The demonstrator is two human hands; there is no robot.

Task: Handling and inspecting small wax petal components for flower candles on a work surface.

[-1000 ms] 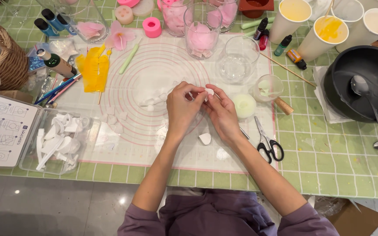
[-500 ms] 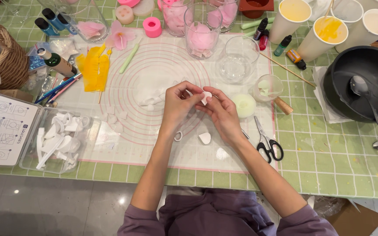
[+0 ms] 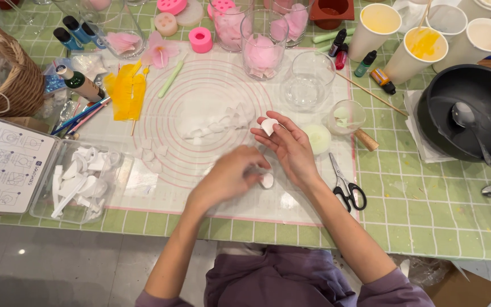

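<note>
— Right hand [image 3: 291,149]? Pinching a small white wax petal [image 3: 268,125] at fingertips, above the pink-ringed silicone mat [image 3: 200,102].
— Left hand [image 3: 231,173]? Curled over another white petal piece [image 3: 266,181] (grip blurred, cannot tell). Probably thin, brittle; best held by edges.

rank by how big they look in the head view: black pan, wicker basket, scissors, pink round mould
1. black pan
2. wicker basket, partly cut off by the frame edge
3. scissors
4. pink round mould

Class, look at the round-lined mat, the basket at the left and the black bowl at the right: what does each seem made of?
Mat: likely silicone, matte, translucent, lying flat. Basket: woven wicker, visible weave. Black bowl: probably coated metal, smooth with soft sheen.
</note>
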